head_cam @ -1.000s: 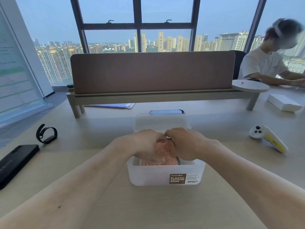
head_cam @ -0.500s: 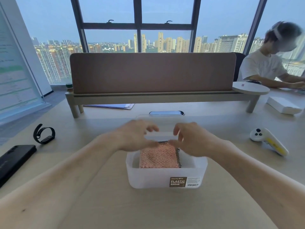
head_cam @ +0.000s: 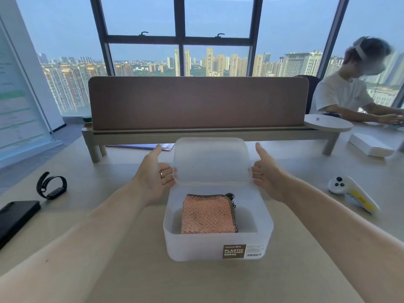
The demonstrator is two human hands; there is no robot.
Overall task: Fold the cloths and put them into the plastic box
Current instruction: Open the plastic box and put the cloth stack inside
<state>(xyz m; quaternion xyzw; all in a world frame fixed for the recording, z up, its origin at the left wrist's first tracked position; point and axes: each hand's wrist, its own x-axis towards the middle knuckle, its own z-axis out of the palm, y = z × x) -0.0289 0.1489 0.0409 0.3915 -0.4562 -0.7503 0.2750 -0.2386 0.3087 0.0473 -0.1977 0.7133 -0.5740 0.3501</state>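
A translucent white plastic box (head_cam: 218,248) with a brown label stands on the desk in front of me. Inside it lies a folded pink cloth (head_cam: 206,214), with the dark checked edge of another cloth (head_cam: 233,206) showing along its right side. I hold the box's translucent lid (head_cam: 211,160) upright above the box's far rim. My left hand (head_cam: 154,171) presses on the lid's left edge and my right hand (head_cam: 267,171) on its right edge, thumbs up.
A black phone (head_cam: 15,217) and a black wristband (head_cam: 51,185) lie at the left. A white and yellow controller (head_cam: 349,193) lies at the right, a white box (head_cam: 371,145) behind it. A brown desk divider (head_cam: 196,103) crosses the back. A person sits at the far right.
My hands have left the cloths in the box, reached behind it and lifted the lid, which now stands upright between my palms.
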